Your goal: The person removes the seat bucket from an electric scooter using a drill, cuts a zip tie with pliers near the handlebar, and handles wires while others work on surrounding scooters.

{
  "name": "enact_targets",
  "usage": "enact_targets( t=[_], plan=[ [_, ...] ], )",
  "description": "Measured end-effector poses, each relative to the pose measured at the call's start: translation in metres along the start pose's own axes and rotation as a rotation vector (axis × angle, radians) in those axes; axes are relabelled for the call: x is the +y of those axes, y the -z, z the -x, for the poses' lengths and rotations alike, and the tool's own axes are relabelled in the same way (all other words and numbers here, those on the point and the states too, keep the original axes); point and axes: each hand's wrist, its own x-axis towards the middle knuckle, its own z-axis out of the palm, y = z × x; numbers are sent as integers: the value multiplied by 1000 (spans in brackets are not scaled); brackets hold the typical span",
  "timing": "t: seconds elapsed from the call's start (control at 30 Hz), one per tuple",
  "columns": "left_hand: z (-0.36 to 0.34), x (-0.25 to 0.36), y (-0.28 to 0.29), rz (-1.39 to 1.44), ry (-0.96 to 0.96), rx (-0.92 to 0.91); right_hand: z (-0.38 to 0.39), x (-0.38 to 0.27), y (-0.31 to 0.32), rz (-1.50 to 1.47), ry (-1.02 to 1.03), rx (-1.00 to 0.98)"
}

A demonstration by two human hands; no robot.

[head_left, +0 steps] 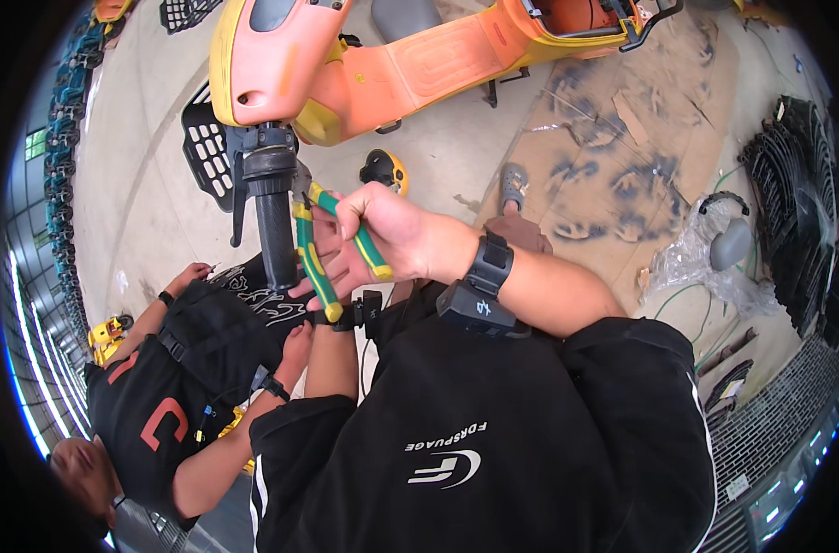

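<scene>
My right hand (383, 226) holds a pair of pliers (372, 249) with green and yellow handles. The handles are spread apart, the thumb lies over one of them, and the fingers reach across behind toward the other. The jaws point up beside the black rubber handlebar grip (274, 221) of an orange and yellow scooter (286, 69); I cannot tell whether they touch it. A brake lever (239, 198) runs along the grip's left side. My left forearm (331, 359) comes up below the pliers, with its hand mostly hidden behind them and my right hand.
At my left crouches another person in black (184, 369), their hands close to the grip. A yellow and black round object (384, 171) lies beneath the scooter. Stained cardboard (613, 157) covers floor to the right, near plastic wrap (701, 249) and stacked black parts (793, 184).
</scene>
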Motion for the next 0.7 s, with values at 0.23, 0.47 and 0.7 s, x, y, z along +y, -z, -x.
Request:
enact_targets(
  t=[0.23, 0.47, 0.7],
  plan=[
    [-16, -24, -33, -330, -143, -113, -5, 9, -3, 214, -126, 374],
    [-76, -15, 28, -732, -551, -205, -4, 11, 2, 217, -92, 376],
    [-174, 1, 63, -1163, -952, -518, -13, 24, 18, 105, -28, 270]
  ],
)
